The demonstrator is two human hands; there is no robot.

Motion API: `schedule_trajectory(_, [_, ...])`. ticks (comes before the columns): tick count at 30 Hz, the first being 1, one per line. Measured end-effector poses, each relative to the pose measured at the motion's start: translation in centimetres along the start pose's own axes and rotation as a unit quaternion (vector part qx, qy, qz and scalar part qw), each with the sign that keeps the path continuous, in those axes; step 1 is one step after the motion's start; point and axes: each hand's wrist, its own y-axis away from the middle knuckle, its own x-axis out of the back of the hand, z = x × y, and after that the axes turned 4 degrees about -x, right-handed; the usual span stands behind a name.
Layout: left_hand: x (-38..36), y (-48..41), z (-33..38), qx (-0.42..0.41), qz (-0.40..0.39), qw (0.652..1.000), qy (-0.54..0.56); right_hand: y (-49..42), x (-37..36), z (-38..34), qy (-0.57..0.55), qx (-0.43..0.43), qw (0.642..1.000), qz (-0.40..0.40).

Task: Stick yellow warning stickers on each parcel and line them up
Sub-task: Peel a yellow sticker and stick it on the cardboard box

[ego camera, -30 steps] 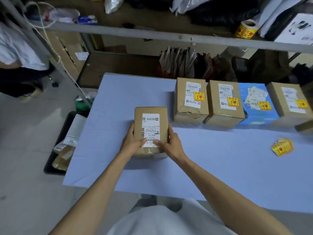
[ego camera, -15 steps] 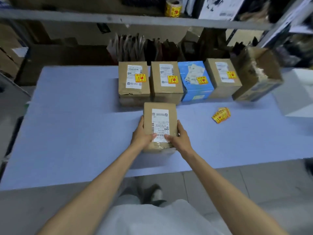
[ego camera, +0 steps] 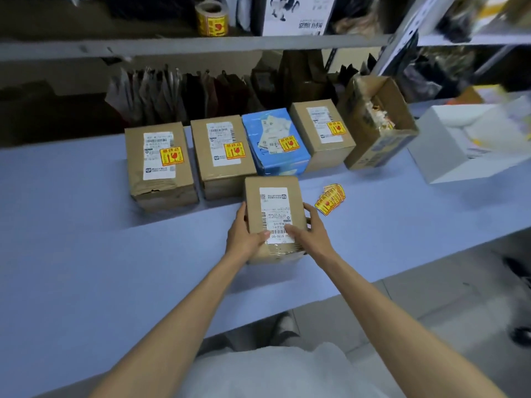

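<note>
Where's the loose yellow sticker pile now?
Head view, right of centre: fanned yellow stickers lie on the blue table, just right of the hand-held brown cardboard parcel.

Left of the unstickered parcel [ego camera: 273, 214]: bare table [ego camera: 86, 239], free passage. Directly behind it: parcel row [ego camera: 218, 179] blocks. Just right: sticker stack [ego camera: 330, 198]; farther right, open carton [ego camera: 382, 147] and white box [ego camera: 448, 156].

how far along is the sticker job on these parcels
Done: the back row's first brown parcel, second brown parcel, blue parcel and last brown parcel each carry a yellow sticker. In hand: left hand and right hand grip a fifth parcel showing only its white label. Left: a sticker from the sticker pile, then into the row.
</note>
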Motion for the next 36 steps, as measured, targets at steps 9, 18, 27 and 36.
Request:
schedule_trajectory(9, [-6.2, -0.7, 1.2, 0.023, 0.081, 0.995, 0.044, -4.8, 6.0, 1.3, 0.004, 0.048, 0.996, -0.068])
schedule_trajectory(18, [-10.7, 0.0, 2.9, 0.040, 0.132, 0.988, 0.066, -6.6, 10.8, 2.4, 0.032, 0.102, 0.986, -0.132])
schedule_trajectory(27, [-9.1, -0.4, 2.9, 0.059, 0.140, 0.986, 0.065, -6.9, 9.7, 2.1, 0.037, 0.129, 0.980, -0.148])
schedule_trajectory(36, [-8.5, -0.3, 2.5, 0.060, 0.150, 0.984, 0.070, -6.7, 9.3, 1.3, 0.033, 0.154, 0.972, -0.175])
